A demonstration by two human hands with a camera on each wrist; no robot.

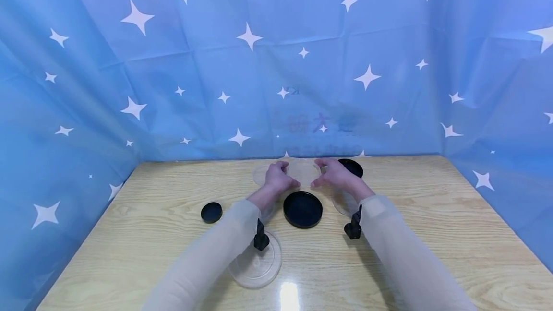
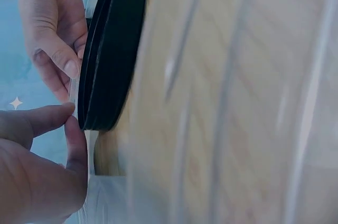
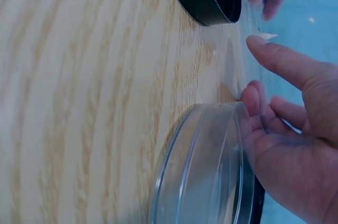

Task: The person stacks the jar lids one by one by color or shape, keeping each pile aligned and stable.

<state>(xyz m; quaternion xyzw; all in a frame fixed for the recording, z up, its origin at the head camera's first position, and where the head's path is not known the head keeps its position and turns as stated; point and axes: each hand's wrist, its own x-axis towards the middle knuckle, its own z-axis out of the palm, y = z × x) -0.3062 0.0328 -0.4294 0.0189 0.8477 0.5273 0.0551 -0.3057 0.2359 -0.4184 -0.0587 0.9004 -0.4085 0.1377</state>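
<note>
At the back middle of the table is a clear round plastic dish (image 1: 304, 171). My left hand (image 1: 278, 178) holds its left side, fingers at the far rim and thumb at the near one. On the other side, my right hand (image 1: 339, 175) holds it with thumb and fingers spread around the edge. Just in front lies a larger black round dish (image 1: 302, 209), also seen as a dark ridged rim (image 2: 113, 49) in the left wrist view. A clear dish (image 3: 206, 160) stands beside the right hand in the right wrist view.
A small black dish (image 1: 211, 212) lies left and another black dish (image 1: 352, 167) back right. Clear dishes sit behind the left hand (image 1: 259, 175), beneath the right wrist (image 1: 342, 205) and near the front (image 1: 258, 272). A blue star-patterned curtain (image 1: 216, 61) borders the wooden table (image 1: 432, 215).
</note>
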